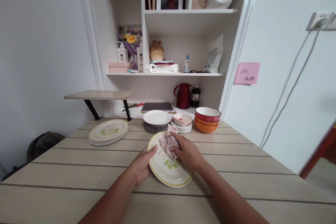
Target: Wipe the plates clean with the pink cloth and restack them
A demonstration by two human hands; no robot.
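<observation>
A cream plate (170, 176) with a yellow rim and green leaf print is tilted toward me above the table. My left hand (143, 163) grips its left edge, thumb over the rim and the other fingers underneath. Against the plate's upper face, my right hand (187, 149) presses a crumpled pale pink cloth (168, 142), its fingers closed on it. Part of the print lies behind the cloth and the right hand. Left of the plate, similar plates (109, 131) lie in a stack.
Behind the held plate stand dark plates topped by a white plate (156, 117), small dishes (183, 119) on saucers, and stacked red and orange bowls (207, 120). A raised wooden shelf (98, 94) stands at the back left. A red jug (183, 96) and a dark bottle (195, 97) are under the shelving.
</observation>
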